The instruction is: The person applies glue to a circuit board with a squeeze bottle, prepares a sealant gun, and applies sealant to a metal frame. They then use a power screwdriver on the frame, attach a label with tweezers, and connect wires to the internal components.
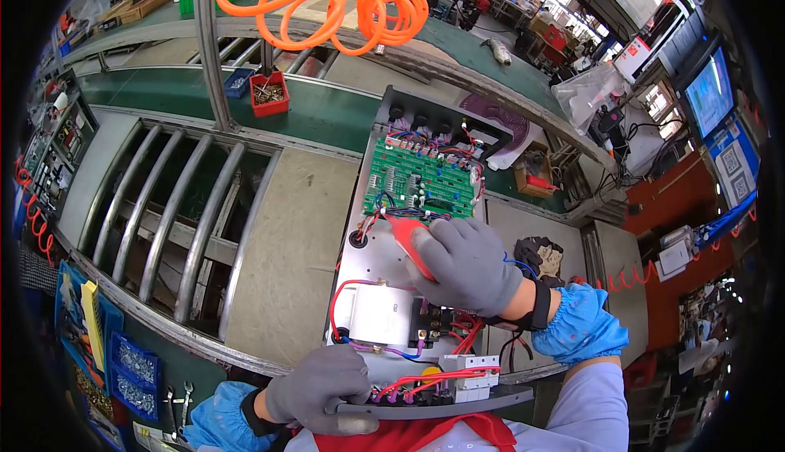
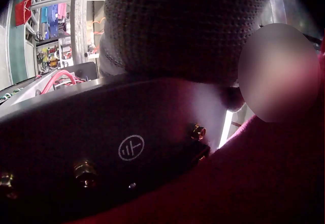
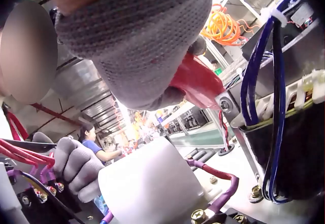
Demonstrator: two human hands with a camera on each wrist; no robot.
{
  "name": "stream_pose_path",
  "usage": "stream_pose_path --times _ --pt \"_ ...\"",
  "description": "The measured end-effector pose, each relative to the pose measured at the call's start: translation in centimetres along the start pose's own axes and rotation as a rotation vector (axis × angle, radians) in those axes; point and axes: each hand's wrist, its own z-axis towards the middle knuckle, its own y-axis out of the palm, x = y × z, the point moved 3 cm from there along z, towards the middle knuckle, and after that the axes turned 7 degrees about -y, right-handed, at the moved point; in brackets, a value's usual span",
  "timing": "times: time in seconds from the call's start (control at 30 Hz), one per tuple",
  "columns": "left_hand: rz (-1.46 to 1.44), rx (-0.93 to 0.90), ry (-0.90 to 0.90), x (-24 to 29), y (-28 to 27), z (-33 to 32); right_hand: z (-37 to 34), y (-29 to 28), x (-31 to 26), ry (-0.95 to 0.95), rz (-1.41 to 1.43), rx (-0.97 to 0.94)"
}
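My gloved right hand grips red-handled pliers; their metal pivot shows in the right wrist view. Their nose is at a bundle of wires beside the green circuit board, inside a metal chassis. Near the chassis's front edge, my gloved left hand holds the dark end panel, fingers bent over its top and thumb on the outer side. Between the hands lies a white cylinder with red and purple leads. White breakers with red wires stand right of my left hand.
Metal rollers lie left of the chassis. A red bin of screws stands behind, under coiled orange hose. Blue trays and wrenches are at front left. A monitor is at right.
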Motion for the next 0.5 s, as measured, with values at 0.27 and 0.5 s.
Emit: stream_pose_path --times 0.27,0.5 --pt "-0.056 0.051 0.052 0.09 0.18 0.17 0.3 -0.43 -0.31 0.002 -0.019 -0.022" --pt "-0.067 0.053 0.068 0.07 0.12 0.21 0.27 -0.33 -0.06 0.009 -0.012 -0.048"
